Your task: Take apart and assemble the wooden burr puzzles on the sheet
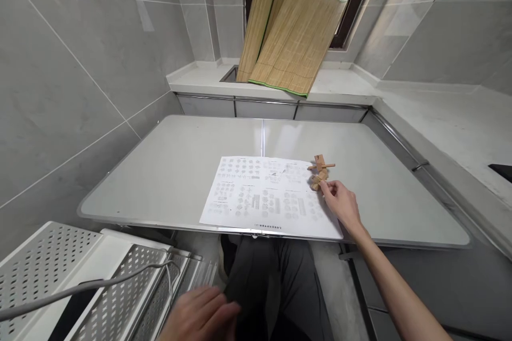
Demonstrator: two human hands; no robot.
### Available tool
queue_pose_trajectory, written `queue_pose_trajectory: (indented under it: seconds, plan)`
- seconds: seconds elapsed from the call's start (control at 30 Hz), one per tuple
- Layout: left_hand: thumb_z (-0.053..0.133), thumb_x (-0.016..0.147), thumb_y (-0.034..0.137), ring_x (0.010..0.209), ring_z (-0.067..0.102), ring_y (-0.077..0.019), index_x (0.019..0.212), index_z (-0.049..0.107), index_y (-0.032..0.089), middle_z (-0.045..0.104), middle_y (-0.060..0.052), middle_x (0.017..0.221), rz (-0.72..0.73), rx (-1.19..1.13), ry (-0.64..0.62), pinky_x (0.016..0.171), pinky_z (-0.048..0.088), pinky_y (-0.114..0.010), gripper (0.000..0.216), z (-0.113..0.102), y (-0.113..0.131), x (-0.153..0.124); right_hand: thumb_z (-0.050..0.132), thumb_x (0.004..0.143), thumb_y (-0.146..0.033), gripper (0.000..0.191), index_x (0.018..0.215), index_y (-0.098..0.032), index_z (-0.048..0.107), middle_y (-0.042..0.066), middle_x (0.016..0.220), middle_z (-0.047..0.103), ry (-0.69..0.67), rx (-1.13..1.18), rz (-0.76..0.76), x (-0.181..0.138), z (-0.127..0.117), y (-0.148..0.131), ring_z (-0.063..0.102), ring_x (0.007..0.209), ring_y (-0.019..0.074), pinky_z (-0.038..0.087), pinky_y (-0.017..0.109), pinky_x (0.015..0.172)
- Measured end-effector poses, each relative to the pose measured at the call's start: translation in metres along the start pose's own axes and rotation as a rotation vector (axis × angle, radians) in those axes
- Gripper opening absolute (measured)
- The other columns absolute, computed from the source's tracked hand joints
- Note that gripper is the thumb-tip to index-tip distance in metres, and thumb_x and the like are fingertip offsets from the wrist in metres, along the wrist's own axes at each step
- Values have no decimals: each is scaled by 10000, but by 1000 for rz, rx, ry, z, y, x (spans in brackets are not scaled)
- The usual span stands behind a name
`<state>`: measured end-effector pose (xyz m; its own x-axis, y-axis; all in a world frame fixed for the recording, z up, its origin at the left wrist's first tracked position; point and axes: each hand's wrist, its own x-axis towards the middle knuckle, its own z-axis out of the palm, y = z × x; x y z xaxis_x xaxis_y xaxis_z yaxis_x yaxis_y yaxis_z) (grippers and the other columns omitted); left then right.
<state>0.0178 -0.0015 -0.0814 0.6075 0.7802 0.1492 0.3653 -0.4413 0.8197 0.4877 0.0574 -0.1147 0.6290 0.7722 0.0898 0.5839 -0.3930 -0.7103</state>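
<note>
A small wooden interlocking puzzle sits on the grey table, at the right edge of a printed instruction sheet. My right hand reaches across the sheet's right corner, and its thumb and fingers pinch the near side of the puzzle. My left hand is low in the view, below the table edge, near my lap. It is blurred, its fingers lie roughly flat, and nothing shows in it.
A rolled bamboo mat leans against the window on the back ledge. A white perforated metal rack with a cable stands at lower left. Tiled walls close in left and right; a counter runs along the right.
</note>
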Motion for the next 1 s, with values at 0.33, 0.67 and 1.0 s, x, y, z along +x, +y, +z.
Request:
queue_pose_trajectory:
  seconds: [0.33,0.67,1.0]
  plan:
    - [603,1011,374,1411,483,-347,1302,579,185,577,-174,1447,226,354,137,1161,421,-547,348,53,-8,208,635,880,-739,516,978,-232,633,68,891,751,-297,665,-45,-12,50,-41,647,685,214,405,287,542]
    - [511,1060,447,1504,426,-331,1409,515,207,513,-146,1564,190,422,50,1215,406,-558,424,58,-39,230,547,977,-687,468,1020,-233,649,58,844,753,-283,529,-134,-33,60,-44,631,663,206,484,325,656]
    - [498,1055,418,1509,434,-308,1423,534,242,507,-101,1595,219,552,57,1228,403,-537,409,62,-49,226,542,973,-698,486,1035,-225,636,62,861,755,-281,535,-161,-36,62,-45,633,660,206,489,326,686]
